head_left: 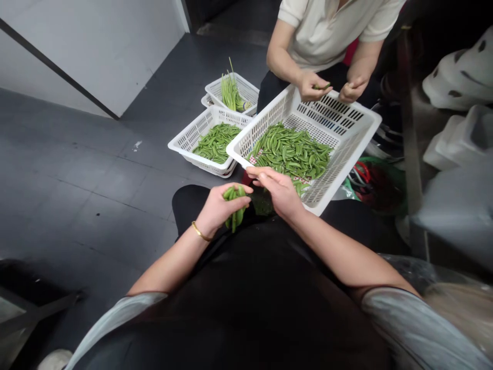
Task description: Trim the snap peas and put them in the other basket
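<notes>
My left hand (223, 205) is closed around a bunch of green pea pods (235, 205) in front of my lap. Just right of it, my right hand (278, 190) is closed, thumb against the fingers, beside the near corner of a large white basket (348, 159); anything between its fingertips is too small to tell. Many green pods (292, 150) lie heaped in that basket. More pods (217, 143) fill a smaller white basket (181, 144) on its left.
Across the large basket sits a person (327, 36), both hands above its far rim, one with a green pod (321, 87). Behind the small basket, another basket (249, 90) holds long green stems (230, 92). White plastic containers (462, 77) stand at right.
</notes>
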A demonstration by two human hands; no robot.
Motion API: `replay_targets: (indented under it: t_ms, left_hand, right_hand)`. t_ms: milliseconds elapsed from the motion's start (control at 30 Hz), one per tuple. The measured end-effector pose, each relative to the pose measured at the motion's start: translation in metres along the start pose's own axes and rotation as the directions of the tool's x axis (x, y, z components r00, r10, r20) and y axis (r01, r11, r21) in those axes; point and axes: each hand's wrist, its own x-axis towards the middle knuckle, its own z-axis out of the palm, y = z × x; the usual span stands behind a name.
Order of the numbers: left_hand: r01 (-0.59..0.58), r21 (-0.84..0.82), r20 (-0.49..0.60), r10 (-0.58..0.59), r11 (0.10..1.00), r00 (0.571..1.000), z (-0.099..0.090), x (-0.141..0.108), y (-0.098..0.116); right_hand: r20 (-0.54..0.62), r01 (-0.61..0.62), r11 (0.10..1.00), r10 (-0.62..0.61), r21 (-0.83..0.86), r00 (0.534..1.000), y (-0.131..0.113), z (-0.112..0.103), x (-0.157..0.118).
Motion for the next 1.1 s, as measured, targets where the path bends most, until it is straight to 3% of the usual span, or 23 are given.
replay_targets:
  t_ms: [100, 167, 233, 300, 367, 433, 533, 600, 667, 767, 833, 900, 1000, 1033, 1100]
  left_hand:
    - [-0.163, 0.267, -0.065, 0.187, 0.95, 0.98, 0.013, 0.007, -0.005]
    - [-0.191, 0.313, -0.091, 0.23, 0.93, 0.969, 0.013, 0.01, -0.008]
    - [-0.115, 0.168, -0.079, 0.13, 0.979, 0.988, 0.009, 0.011, -0.009]
    - [0.039, -0.083, -0.047, -0.043, 0.996, 0.998, 0.003, 0.01, -0.009]
    - [0.168, -0.285, -0.03, -0.185, 0.944, 0.982, 0.0, 0.009, -0.008]
    - [0.228, -0.374, -0.034, -0.259, 0.899, 0.965, 0.0, 0.008, -0.007]
    - [0.242, -0.402, -0.039, -0.281, 0.883, 0.959, 0.002, 0.007, -0.008]
    - [0.255, -0.383, -0.007, -0.278, 0.888, 0.96, 0.002, 0.005, -0.009]
    - [0.308, -0.342, 0.093, -0.294, 0.888, 0.951, 0.0, 0.003, -0.009]
    - [0.392, -0.256, 0.295, -0.315, 0.883, 0.902, -0.004, -0.003, -0.007]
    - [0.408, -0.207, 0.384, -0.31, 0.889, 0.87, -0.007, -0.006, -0.006]
    - [0.4, -0.148, 0.433, -0.304, 0.905, 0.849, -0.01, -0.008, -0.006]
    - [0.362, -0.068, 0.45, -0.295, 0.93, 0.843, -0.015, -0.01, -0.006]
    - [0.353, -0.057, 0.45, -0.291, 0.934, 0.844, -0.016, -0.01, -0.007]
    - [0.349, -0.056, 0.459, -0.286, 0.935, 0.841, -0.019, -0.009, -0.009]
  right_hand:
    - [-0.026, -0.049, 0.994, 0.051, 0.101, 0.998, 0.006, 0.02, -0.002]
    - [0.029, -0.078, 0.991, 0.075, 0.105, 0.997, 0.006, 0.024, -0.005]
    - [0.107, -0.057, 0.998, 0.055, 0.016, 0.993, 0.001, 0.018, -0.01]
    - [0.169, 0.047, 0.982, -0.016, -0.183, 0.986, -0.006, 0.006, -0.016]
    - [0.229, 0.202, 0.872, -0.106, -0.447, 0.968, -0.012, -0.007, -0.021]
    - [0.306, 0.339, 0.679, -0.174, -0.652, 0.936, -0.014, -0.016, -0.026]
    - [0.39, 0.451, 0.444, -0.226, -0.775, 0.893, -0.013, -0.018, -0.032]
    - [0.473, 0.519, 0.369, -0.214, -0.771, 0.855, -0.013, -0.016, -0.033]
    - [0.606, 0.607, 0.403, -0.148, -0.685, 0.782, -0.013, -0.013, -0.034]
    - [0.77, 0.646, 0.615, -0.097, -0.452, 0.631, -0.017, -0.012, -0.034]
    - [0.788, 0.571, 0.755, -0.121, -0.322, 0.604, -0.021, -0.016, -0.034]
    - [0.722, 0.441, 0.858, -0.127, -0.264, 0.68, -0.026, -0.026, -0.033]
    - [0.432, 0.23, 0.927, -0.085, -0.297, 0.898, -0.034, -0.049, -0.029]
    - [0.335, 0.181, 0.927, -0.065, -0.329, 0.94, -0.037, -0.056, -0.028]
    - [0.239, 0.167, 0.875, -0.06, -0.455, 0.969, -0.04, -0.066, -0.026]
